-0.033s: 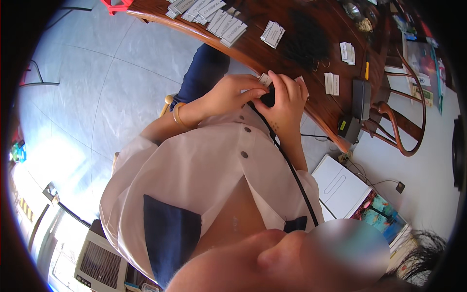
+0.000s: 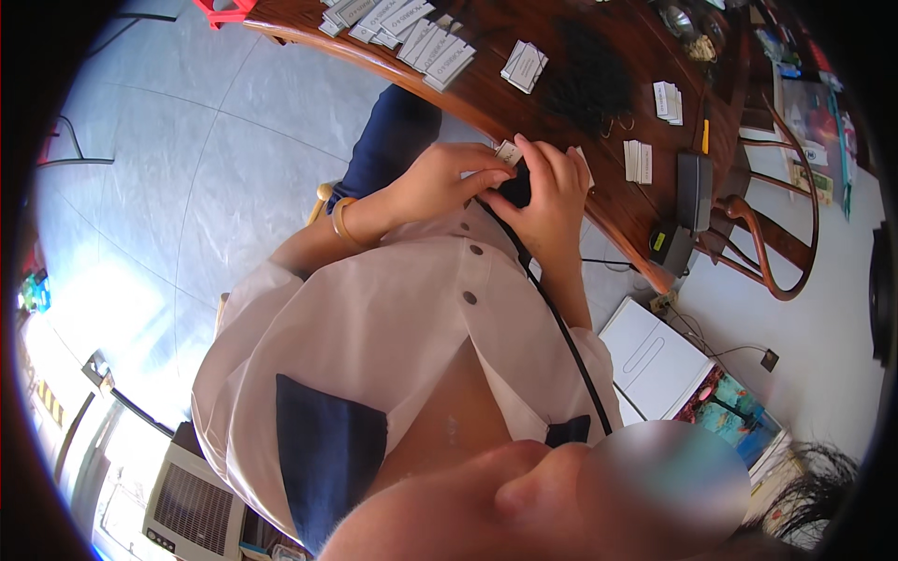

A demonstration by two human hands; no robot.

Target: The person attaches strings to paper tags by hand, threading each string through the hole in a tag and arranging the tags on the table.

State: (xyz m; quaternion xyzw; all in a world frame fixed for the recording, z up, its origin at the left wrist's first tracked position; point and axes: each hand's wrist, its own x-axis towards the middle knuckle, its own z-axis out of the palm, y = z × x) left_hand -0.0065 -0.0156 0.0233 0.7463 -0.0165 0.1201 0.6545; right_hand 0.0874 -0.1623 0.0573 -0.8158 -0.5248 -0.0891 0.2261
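My left hand (image 2: 468,173), with a gold bangle at its wrist, is closed in a pinch on a small white printed card (image 2: 508,152) just off the table's near edge. Close against it, my right hand (image 2: 554,192) is closed, its fingers bent toward the same card. A second white card (image 2: 586,168) shows at the outer side of the right fingers. Shadow and the fingers hide what lies between the two hands. Beyond them on the table is a tangled heap of black strings (image 2: 589,84).
The dark wooden table (image 2: 505,117) carries a large spread of white cards (image 2: 402,37) and smaller stacks (image 2: 524,65), (image 2: 669,103), (image 2: 638,162). At right are a black box (image 2: 694,192), a yellow pen-like stick (image 2: 706,136) and a wooden chair (image 2: 776,238). A black cable (image 2: 566,332) crosses my front.
My right hand has turned slightly, and the card at its outer side shows whiter and a little shifted. The left hand stays almost in place, its card tilted slightly.
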